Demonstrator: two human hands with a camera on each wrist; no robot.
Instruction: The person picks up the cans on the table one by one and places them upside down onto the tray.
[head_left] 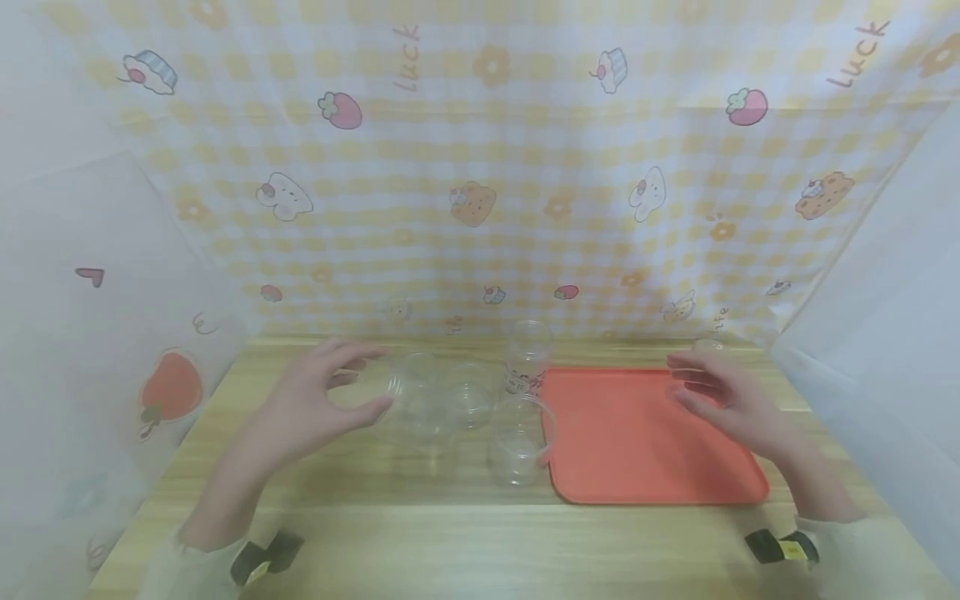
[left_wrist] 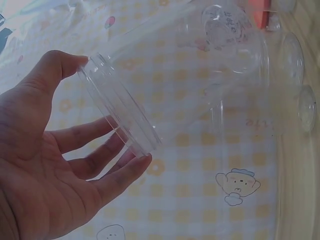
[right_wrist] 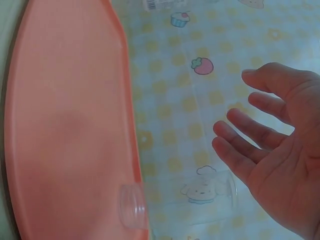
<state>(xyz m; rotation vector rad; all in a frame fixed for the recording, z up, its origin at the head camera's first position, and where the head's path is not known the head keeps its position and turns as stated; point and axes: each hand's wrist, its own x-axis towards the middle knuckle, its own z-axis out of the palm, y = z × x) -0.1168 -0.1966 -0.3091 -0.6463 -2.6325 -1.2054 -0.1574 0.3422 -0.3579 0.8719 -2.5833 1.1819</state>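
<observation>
In the head view my left hand holds a clear plastic cup over the wooden table. Its ridged rim is nearest me in the left wrist view, between thumb and fingertips, and the cup leans away. More clear cups stand to its right: one beside it, one in front and one at the back. My right hand hovers above the tray's right side, fingers loosely bent and holding nothing. Another clear cup stands beyond it, apart from the fingers.
A red-orange tray lies on the right half of the wooden table, next to the cups. Dark printing shows among them. A yellow checked cloth hangs behind the table, with pale sheets at both sides.
</observation>
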